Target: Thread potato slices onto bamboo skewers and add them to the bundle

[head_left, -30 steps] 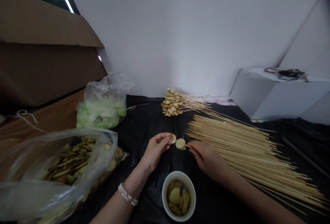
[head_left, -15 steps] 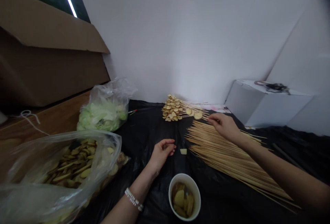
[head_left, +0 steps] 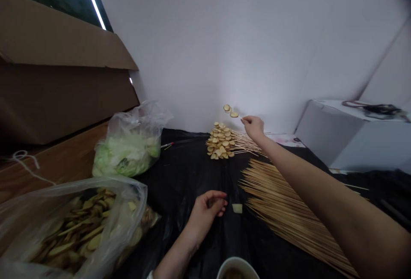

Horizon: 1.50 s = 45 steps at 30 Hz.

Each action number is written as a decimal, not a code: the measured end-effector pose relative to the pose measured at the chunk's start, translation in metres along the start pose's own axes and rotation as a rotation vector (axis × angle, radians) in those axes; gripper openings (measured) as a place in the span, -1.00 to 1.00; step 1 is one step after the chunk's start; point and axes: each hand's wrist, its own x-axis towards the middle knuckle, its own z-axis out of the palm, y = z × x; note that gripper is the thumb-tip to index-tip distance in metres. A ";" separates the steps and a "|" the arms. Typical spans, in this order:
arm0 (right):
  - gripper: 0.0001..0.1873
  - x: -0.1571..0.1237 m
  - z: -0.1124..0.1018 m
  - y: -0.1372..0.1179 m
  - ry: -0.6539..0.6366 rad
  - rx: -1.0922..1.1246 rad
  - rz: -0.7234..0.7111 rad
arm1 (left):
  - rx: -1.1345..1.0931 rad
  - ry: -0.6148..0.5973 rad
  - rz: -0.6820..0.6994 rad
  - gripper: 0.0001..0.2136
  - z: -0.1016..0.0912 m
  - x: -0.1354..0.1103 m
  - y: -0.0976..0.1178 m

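My right hand (head_left: 253,127) is raised near the white wall, its fingers pinching a skewer of potato slices (head_left: 234,114). Below it lies a pile of skewered potato slices (head_left: 221,141), their sticks pointing right. My left hand (head_left: 207,212) hovers low over the black plastic sheet (head_left: 189,165), loosely curled and holding nothing, a gap between thumb and forefinger. Just right of its fingertips sits a small pale piece (head_left: 237,208). A wide bundle of bare bamboo skewers (head_left: 289,210) lies under my right forearm.
At lower left, an open clear bag (head_left: 128,223) holds many potato slices. Behind it stands a bag of pale green vegetable pieces (head_left: 125,155). A white cup (head_left: 237,263) is cut off by the bottom edge. A cardboard box (head_left: 64,95) and a white box (head_left: 337,138) flank the sheet.
My right hand has lifted the skewer of potato slices up and left, above the pile. My left hand stays loosely curled beside the pale piece. The camera view has shifted slightly.
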 end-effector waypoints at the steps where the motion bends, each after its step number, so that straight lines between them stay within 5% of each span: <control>1: -0.62 0.003 0.007 0.000 -0.001 -0.016 0.001 | 0.002 0.001 -0.002 -0.58 0.000 0.000 0.000; 6: -0.72 -0.005 0.036 0.010 -0.140 -0.113 -0.028 | 0.011 0.008 -0.030 -0.57 0.002 -0.001 0.004; 11: -0.71 -0.009 0.038 0.015 -0.232 -0.193 -0.067 | 0.019 0.011 -0.039 -0.58 0.003 -0.002 0.005; 21: -0.69 -0.007 0.010 0.009 -0.311 -0.311 -0.139 | 0.029 -0.010 -0.033 -0.60 0.001 -0.001 0.005; 29: -0.68 -0.024 -0.043 -0.001 -0.297 -0.400 -0.225 | 0.066 -0.032 -0.004 -0.66 0.001 -0.005 0.009; 35: -0.74 -0.083 -0.084 -0.027 -0.386 -0.314 -0.439 | 0.069 -0.045 0.025 -0.66 0.001 -0.005 0.007; 39: -0.77 -0.145 -0.105 -0.040 -0.504 -0.040 -0.648 | 0.063 -0.056 0.033 -0.67 0.001 -0.004 0.006; 42: -0.76 -0.183 -0.119 -0.034 -0.619 -0.031 -0.731 | 0.072 -0.058 0.042 -0.69 0.002 -0.004 0.005; 45: -0.75 -0.205 -0.128 -0.014 -0.641 -0.091 -0.650 | 0.090 -0.064 0.052 -0.70 0.003 -0.004 0.005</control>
